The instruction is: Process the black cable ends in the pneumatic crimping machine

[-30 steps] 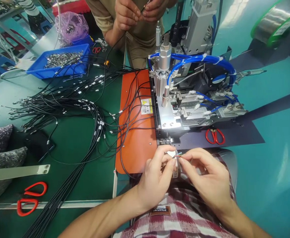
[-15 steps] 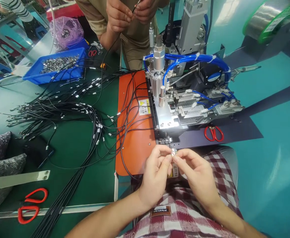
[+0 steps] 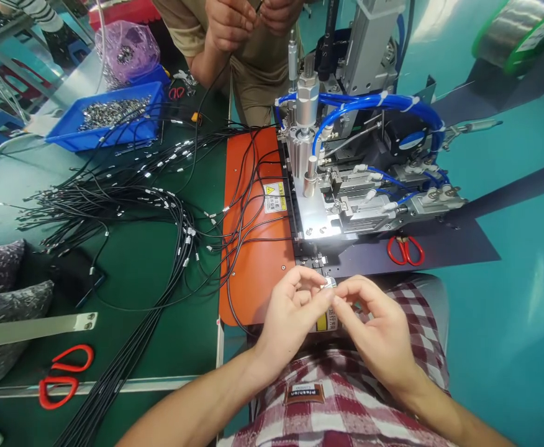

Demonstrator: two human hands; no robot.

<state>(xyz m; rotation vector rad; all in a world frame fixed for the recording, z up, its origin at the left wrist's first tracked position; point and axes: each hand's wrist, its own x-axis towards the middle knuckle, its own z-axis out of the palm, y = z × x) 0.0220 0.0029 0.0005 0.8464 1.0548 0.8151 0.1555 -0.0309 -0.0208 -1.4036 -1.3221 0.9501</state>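
Observation:
My left hand (image 3: pixel 289 316) and my right hand (image 3: pixel 375 329) meet just in front of a metal machine (image 3: pixel 346 180), above my checked shirt. Both hands pinch the same small silvery cable end (image 3: pixel 329 283) between thumb and fingertips. The thin wire behind it is hidden by my fingers. An orange plate (image 3: pixel 253 248) lies to the left of my hands, with black cables (image 3: pixel 160 205) draped over it.
A large bundle of black cables spreads over the green mat (image 3: pixel 151 285). Red scissors (image 3: pixel 62 375) lie front left, another pair (image 3: pixel 405 250) beside the machine. A blue tray (image 3: pixel 108 121) of metal parts stands far left. Another person's hands (image 3: pixel 248 18) work opposite.
My hands have drawn closer together and a little toward the machine; the coloured wire tips seen earlier are now covered by my fingers.

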